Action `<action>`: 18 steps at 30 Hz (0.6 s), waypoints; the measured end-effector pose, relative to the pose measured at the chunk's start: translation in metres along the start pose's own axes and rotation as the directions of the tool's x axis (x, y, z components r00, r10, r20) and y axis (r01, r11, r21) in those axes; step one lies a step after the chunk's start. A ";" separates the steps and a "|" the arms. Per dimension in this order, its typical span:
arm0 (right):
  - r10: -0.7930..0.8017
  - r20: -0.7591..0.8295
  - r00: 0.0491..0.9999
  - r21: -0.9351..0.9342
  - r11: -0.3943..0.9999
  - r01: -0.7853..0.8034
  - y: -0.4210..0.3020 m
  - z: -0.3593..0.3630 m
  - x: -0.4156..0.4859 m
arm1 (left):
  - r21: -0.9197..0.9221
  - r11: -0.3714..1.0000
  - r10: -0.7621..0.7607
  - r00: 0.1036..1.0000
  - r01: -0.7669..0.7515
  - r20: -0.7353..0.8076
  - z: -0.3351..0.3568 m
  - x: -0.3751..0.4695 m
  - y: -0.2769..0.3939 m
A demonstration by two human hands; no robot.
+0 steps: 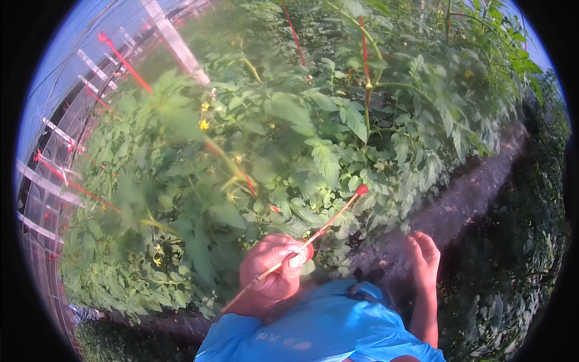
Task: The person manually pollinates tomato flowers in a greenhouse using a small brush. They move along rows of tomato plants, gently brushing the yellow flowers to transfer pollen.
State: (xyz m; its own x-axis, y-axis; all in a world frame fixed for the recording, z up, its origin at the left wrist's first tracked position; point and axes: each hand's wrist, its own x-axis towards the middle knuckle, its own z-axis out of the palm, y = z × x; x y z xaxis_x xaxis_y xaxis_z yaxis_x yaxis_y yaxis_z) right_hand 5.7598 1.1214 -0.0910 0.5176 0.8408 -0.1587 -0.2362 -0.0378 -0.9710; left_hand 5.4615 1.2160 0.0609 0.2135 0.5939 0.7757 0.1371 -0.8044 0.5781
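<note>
My left hand [273,267] pinches a thin pale stick [337,216] between thumb and fingers. The stick slants up to the right and ends in a rounded red tip [362,189], in front of the leaves. Behind my left thumb shows the edge of a round red object [310,252], mostly hidden by the hand. My right hand [424,258] hangs low at the right over the soil path, fingers loosely curled, with nothing visible in it. Tomato plants [325,160] spread before me, with yellow flowers [204,124] on a nearby, blurred stem [226,160].
Red strings [364,50] run up among the stems. White posts [174,43] and a greenhouse wall [38,267] stand at the left. A soil path [475,199] passes on the right, with a shaded plant row [538,253] beyond. Leafy stems reach close to the camera.
</note>
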 end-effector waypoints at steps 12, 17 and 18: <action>0.046 0.117 0.992 -0.014 0.999 -0.044 -0.009 -0.072 0.025 | 0.157 0.985 0.014 0.874 0.072 -0.486 0.124 0.083 -0.049; 0.048 0.125 0.991 0.004 0.999 -0.049 -0.015 -0.072 0.027 | 0.111 0.994 0.070 0.869 -0.017 -0.490 0.137 0.115 -0.087; 0.041 0.120 0.992 -0.009 0.999 -0.041 -0.014 -0.076 0.029 | 0.103 0.995 0.051 0.871 -0.001 -0.489 0.141 0.117 -0.093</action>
State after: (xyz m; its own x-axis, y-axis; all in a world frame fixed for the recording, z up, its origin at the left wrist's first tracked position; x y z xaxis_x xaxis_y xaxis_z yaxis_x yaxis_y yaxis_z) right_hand 5.8407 1.1057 -0.0956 0.4046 0.8974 -0.1760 -0.2492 -0.0769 -0.9654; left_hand 5.6100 1.3578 0.0624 -0.2803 0.4841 0.8289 0.2360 -0.8023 0.5484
